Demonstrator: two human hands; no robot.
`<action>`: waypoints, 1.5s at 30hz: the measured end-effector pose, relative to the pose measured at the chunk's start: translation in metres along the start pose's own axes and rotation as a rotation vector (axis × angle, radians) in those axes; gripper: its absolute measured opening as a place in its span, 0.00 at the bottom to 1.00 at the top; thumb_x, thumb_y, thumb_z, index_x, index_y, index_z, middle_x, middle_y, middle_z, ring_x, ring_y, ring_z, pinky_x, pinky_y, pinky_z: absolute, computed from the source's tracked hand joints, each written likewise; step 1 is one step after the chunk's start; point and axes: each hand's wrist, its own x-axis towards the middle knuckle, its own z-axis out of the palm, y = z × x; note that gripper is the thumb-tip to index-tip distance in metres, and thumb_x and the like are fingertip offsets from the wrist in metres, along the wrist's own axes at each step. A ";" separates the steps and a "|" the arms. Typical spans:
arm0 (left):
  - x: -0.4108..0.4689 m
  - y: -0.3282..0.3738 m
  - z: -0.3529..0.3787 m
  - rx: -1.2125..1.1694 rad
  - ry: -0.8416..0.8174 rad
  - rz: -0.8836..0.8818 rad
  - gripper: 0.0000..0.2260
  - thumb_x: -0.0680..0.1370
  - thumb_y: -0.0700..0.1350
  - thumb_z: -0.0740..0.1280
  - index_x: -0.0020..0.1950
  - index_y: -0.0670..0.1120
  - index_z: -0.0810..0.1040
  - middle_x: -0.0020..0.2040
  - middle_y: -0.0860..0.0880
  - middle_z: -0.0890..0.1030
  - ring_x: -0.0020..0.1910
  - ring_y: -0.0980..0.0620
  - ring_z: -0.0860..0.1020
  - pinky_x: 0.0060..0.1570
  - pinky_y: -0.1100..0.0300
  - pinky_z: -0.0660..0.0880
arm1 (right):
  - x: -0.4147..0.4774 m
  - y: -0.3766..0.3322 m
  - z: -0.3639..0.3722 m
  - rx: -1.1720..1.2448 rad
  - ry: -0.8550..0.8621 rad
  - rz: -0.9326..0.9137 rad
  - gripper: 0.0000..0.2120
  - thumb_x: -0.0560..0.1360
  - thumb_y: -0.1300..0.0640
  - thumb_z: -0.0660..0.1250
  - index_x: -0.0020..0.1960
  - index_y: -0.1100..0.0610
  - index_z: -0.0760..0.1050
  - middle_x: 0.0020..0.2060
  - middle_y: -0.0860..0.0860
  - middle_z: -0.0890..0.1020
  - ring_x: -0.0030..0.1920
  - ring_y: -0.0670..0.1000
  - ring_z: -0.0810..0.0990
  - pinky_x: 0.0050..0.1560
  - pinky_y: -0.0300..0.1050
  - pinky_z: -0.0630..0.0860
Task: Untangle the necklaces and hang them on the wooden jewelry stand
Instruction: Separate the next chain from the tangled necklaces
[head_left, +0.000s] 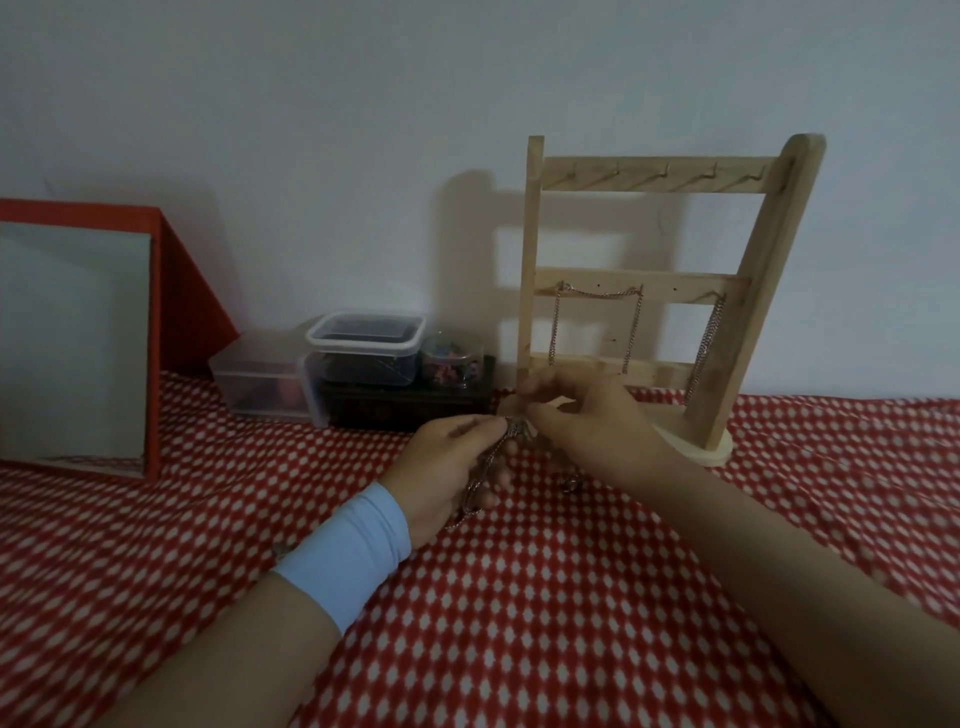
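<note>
Wooden stand (644, 291) and plastic boxes (363, 353) behind; open cloth (571, 597) in front

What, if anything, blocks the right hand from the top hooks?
Likely nothing, so yes. The right hand pinches the chains before the stand; its top hooks hang bare, with open air between.

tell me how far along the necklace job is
Done: on the middle rail of the wooden stand, one chain drapes across two hooks and a second chain hangs further right. In hand: left hand and right hand pinch a tangled clump. Left: freeing and hanging it; top rail hooks bare.
</note>
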 end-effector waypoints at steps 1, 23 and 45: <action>0.000 0.000 0.001 -0.025 0.011 -0.010 0.10 0.81 0.45 0.63 0.51 0.41 0.81 0.38 0.49 0.81 0.31 0.54 0.77 0.24 0.63 0.71 | -0.001 0.000 0.001 -0.011 0.028 -0.049 0.03 0.77 0.58 0.72 0.49 0.52 0.81 0.47 0.48 0.85 0.37 0.44 0.84 0.38 0.39 0.81; 0.002 0.012 -0.011 0.413 0.064 0.222 0.06 0.77 0.45 0.70 0.53 0.50 0.79 0.36 0.55 0.82 0.28 0.60 0.76 0.27 0.69 0.70 | -0.003 0.003 0.004 -0.085 -0.115 -0.133 0.06 0.84 0.55 0.62 0.51 0.54 0.76 0.43 0.51 0.83 0.40 0.49 0.84 0.44 0.46 0.83; 0.001 0.004 -0.001 0.235 0.127 0.423 0.06 0.81 0.41 0.63 0.46 0.42 0.79 0.35 0.49 0.82 0.33 0.49 0.81 0.33 0.57 0.79 | 0.003 0.002 -0.007 0.177 -0.317 0.052 0.13 0.77 0.50 0.72 0.52 0.60 0.81 0.47 0.56 0.86 0.51 0.57 0.86 0.60 0.59 0.80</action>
